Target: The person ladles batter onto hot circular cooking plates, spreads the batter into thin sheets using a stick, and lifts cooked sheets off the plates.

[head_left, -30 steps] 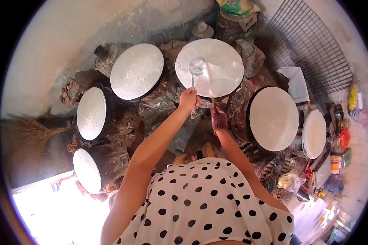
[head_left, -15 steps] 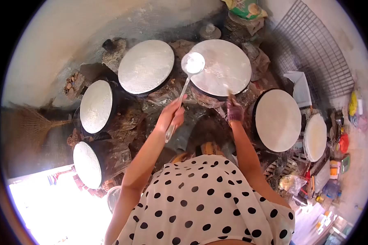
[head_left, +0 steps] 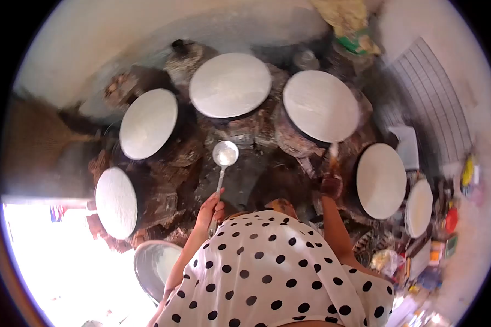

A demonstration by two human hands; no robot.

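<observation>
In the head view my left hand (head_left: pixel 210 211) is closed round the handle of a metal ladle (head_left: pixel 225 154). Its bowl, with some whitish stuff in it, hangs over the dark middle between the round pans. My right hand (head_left: pixel 331 186), in a dark glove, is closed on a thin pale-tipped implement (head_left: pixel 334 151), too blurred to name. The implement's tip points at the near edge of a round pan (head_left: pixel 321 106) with a flat white top. Left of that pan stands another white-topped round pan (head_left: pixel 230 85).
More white-topped pans stand in an arc: two at left (head_left: pixel 149 124) (head_left: pixel 116 203), one at right (head_left: pixel 381 181). A pale disc (head_left: pixel 419 208) lies farther right. A metal basin (head_left: pixel 151 270) is beside my left arm. A wire rack (head_left: pixel 428 98) leans on the right wall.
The ladle has moved from over the back-right pan down toward me. My right hand has drawn lower in the picture. The view has shifted, so the pans appear farther right or lower.
</observation>
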